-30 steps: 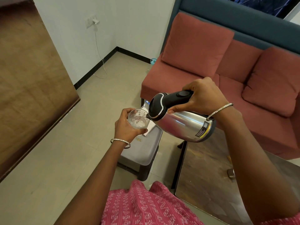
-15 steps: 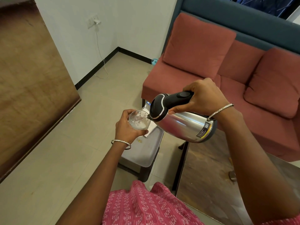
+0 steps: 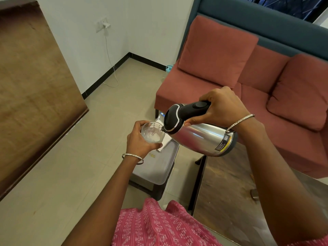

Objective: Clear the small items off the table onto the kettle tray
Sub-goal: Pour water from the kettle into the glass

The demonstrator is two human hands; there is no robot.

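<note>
My right hand [image 3: 223,109] grips the black handle of a steel kettle [image 3: 200,137], tipped on its side with the spout at a clear glass [image 3: 152,133]. My left hand [image 3: 140,139] holds that glass from below and the left, above the grey kettle tray [image 3: 156,167]. Water shows inside the glass. A white paper [image 3: 166,143] lies on the tray under the kettle. A small metal item [image 3: 254,194] sits on the brown table [image 3: 227,196], partly hidden by my right forearm.
The tray rests on a low dark stool [image 3: 152,189] left of the table. A red sofa [image 3: 248,86] stands behind. A brown wooden panel [image 3: 32,89] fills the left side. A white cable [image 3: 111,68] hangs from a wall socket to the floor.
Both hands, the glass and the kettle stay in nearly the same pose. The view has shifted slightly; the kettle remains tipped toward the glass.
</note>
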